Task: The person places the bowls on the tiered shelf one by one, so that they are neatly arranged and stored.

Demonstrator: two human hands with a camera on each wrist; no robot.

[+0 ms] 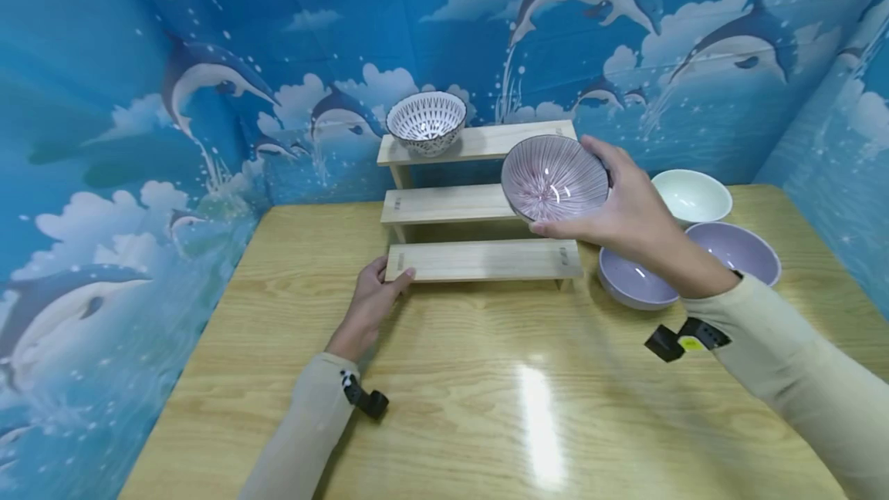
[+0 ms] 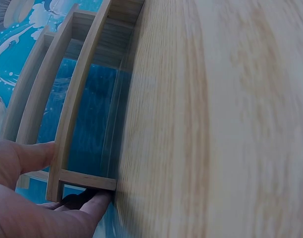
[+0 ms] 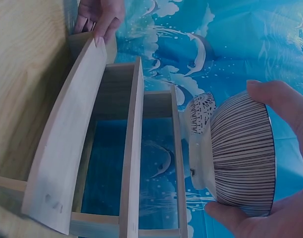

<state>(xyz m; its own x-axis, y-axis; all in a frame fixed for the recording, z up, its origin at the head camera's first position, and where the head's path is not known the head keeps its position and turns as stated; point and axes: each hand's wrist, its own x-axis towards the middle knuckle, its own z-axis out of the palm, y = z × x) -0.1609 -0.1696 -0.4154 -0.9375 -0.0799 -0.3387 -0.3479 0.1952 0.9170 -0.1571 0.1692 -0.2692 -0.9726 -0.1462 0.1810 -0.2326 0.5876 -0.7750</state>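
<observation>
My right hand [image 1: 635,207] grips a striped bowl [image 1: 553,178] by its rim, thumb on one side and fingers on the other. The bowl is tilted, its purple-lined inside facing the head camera, and overlaps the right part of the wooden three-step shelf [image 1: 486,259]. In the right wrist view the outside of the striped bowl [image 3: 243,156] shows dark lines on white. My left hand [image 1: 375,295] holds the left end of the lowest step, thumb on top and fingers beneath. A black-and-white patterned bowl [image 1: 427,122] stands on the left of the top step.
To the right of the shelf, two purple bowls [image 1: 746,245] and a pale green bowl [image 1: 692,195] stand close together on the wooden table [image 1: 444,392]. Behind the table hangs a blue dolphin-print cloth [image 1: 389,14], which also runs along both sides.
</observation>
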